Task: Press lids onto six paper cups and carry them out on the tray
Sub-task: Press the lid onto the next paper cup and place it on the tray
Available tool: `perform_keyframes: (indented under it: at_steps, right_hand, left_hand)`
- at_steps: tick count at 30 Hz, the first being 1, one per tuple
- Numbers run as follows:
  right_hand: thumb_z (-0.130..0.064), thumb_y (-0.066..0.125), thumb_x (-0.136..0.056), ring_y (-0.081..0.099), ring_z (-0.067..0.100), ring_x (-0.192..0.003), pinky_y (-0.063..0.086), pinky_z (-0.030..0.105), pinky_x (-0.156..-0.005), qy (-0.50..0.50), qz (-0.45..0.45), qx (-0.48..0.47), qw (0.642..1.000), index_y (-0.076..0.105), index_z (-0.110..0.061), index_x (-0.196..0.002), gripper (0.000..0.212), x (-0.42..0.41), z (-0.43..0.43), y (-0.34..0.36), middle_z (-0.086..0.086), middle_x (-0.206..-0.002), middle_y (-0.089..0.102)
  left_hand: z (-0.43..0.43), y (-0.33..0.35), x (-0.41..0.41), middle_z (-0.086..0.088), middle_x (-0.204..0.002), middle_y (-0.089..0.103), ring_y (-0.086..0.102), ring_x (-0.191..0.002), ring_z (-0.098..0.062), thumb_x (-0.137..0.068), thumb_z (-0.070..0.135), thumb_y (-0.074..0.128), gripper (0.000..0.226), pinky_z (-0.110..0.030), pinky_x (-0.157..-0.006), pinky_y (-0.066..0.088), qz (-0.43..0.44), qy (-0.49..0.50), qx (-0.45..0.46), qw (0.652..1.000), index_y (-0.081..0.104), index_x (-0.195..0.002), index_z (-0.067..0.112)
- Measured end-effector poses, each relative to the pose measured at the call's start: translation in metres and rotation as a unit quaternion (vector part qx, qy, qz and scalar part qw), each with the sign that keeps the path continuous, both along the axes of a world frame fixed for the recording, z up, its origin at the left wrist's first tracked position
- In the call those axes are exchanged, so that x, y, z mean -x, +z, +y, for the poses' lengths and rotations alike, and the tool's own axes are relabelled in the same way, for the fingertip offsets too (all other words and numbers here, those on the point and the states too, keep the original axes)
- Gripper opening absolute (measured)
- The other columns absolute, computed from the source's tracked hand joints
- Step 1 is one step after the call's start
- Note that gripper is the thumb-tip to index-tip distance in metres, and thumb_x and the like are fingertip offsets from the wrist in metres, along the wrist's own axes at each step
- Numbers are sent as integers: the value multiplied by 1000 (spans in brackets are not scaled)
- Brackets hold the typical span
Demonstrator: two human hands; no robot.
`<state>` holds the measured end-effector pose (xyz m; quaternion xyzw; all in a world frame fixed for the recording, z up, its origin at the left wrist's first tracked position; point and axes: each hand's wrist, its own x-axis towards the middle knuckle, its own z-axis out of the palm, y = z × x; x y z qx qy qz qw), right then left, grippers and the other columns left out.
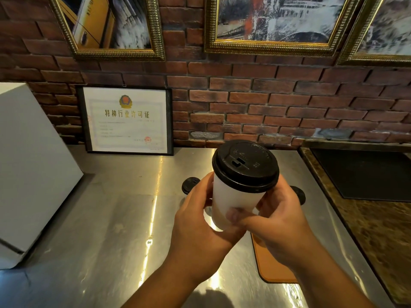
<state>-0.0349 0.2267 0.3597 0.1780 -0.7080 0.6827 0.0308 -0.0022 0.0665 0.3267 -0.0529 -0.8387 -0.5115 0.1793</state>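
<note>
Above the brushed-steel tabletop (111, 218), left hand (198, 221) and right hand (280, 221) are cradling a white paper cup (225, 196) wearing a black plastic lid (244, 166), fingers (239, 215) curling round its wall; likely checking the seal, so pressing evenly round the rim without crushing the wall is looking wise.

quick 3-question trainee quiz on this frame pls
1. True or false: the lid sits on the held paper cup.
2. Which hands grip the cup? A) left only B) right only C) both
3. Fill in: the orange tray lies on the steel ____.
Key: 1 true; 2 C, left hand and right hand; 3 counter.
</note>
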Motion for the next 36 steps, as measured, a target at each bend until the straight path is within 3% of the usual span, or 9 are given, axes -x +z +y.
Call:
perform_keyframes:
  at_steps: [3,5,10,14,19,24,29,33,36]
  right_hand:
    - [-29,96,-54,67,7,-127,62,30,-97,-5,-3,4,1000,63,-60,-126,86,1,-1,1,-17,-133,72]
    - [-29,96,-54,68,4,-124,62,24,-91,-9,3,4,1000,63,-62,-125,85,1,-3,3,-19,-131,73]
    - [-31,96,-55,68,9,-126,63,29,-95,-4,-1,16,1000,60,-51,-134,90,1,-8,4,-14,-134,71]
    - [-26,93,-59,67,8,-126,61,24,-93,11,-5,15,1000,61,-52,-133,85,0,-10,5,-16,-131,72]
    - [-23,95,-60,69,16,-125,63,32,-96,8,-5,34,999,58,-33,-143,91,2,-10,7,-8,-133,73]
    - [-27,94,-59,69,14,-125,64,34,-95,5,-12,30,999,58,-42,-140,90,2,-13,4,-12,-132,73]
    - [-27,93,-61,70,18,-123,64,36,-94,10,-23,40,999,60,-35,-140,86,2,-13,5,-7,-129,74]
    - [-30,95,-59,70,22,-123,64,50,-96,0,-25,40,999,59,-34,-142,91,4,-13,4,-5,-130,73]
    - [-34,95,-60,70,19,-124,65,47,-95,1,-29,41,999,58,-39,-141,89,5,-15,4,-8,-132,72]
  left_hand:
    - [-1,1,0,29,-145,60,61,-132,-9,-69,66,85,95,-30,-110,54,0,-4,-2,1000,44,-154,47]
    - [-2,1,-1,31,-145,58,60,-133,-7,-67,71,83,98,-24,-109,52,-2,-8,-2,1000,40,-153,52]
    - [-4,2,1,28,-147,57,59,-134,-12,-70,61,87,102,-30,-110,55,-16,-16,-11,1000,38,-158,48]
    - [-7,-1,1,29,-145,57,61,-131,-7,-72,63,88,99,-24,-105,56,-11,-20,-17,1000,38,-156,51]
    - [-10,0,2,31,-144,57,60,-130,-4,-68,65,90,102,-14,-93,55,-7,-34,-26,999,32,-152,64]
    - [-10,-1,2,34,-141,57,60,-129,-1,-68,72,84,98,-5,-87,51,0,-30,-30,999,31,-150,68]
    - [-13,-5,4,30,-142,58,61,-127,-4,-69,65,91,103,-15,-88,57,-1,-40,-26,999,32,-154,64]
    - [-13,-7,4,33,-142,55,58,-127,4,-65,64,92,110,-6,-80,53,-8,-32,-29,999,28,-155,66]
    - [-13,-7,5,33,-143,55,59,-127,3,-65,64,91,109,-10,-83,55,-9,-32,-29,999,29,-155,65]
